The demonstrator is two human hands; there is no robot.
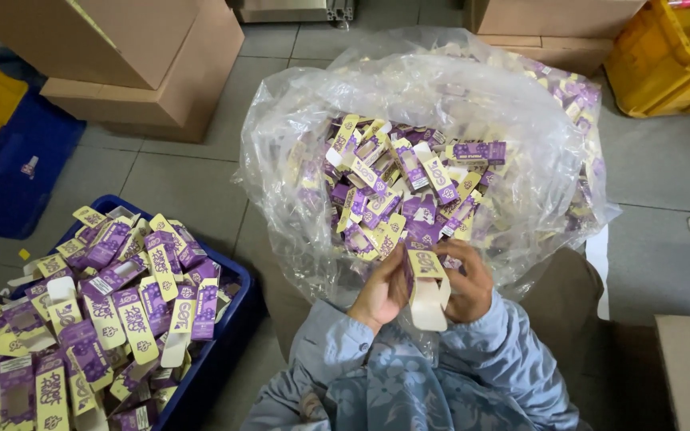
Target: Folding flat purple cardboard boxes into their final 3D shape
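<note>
Head view, floor [185,183] level: grey tiles, brown cardboard boxes [129,56] stacked upper left, yellow crate [664,64] upper right. Big clear plastic bag [425,104] sits open in front of the person, packed with small purple-and-cream cartons [409,175]. Blue bin [237,303] at lower left, heaped with the same flat cartons, some spilling over its edge. Both sleeves grey-blue. Left hand [381,291] and right hand [469,283] meet just at the bag's near rim, fingers closed around one cream carton [427,291] held upright between them, purple-printed flap on top, bottom end open toward the lap. Carton touches both hands, clear of the pile.
</note>
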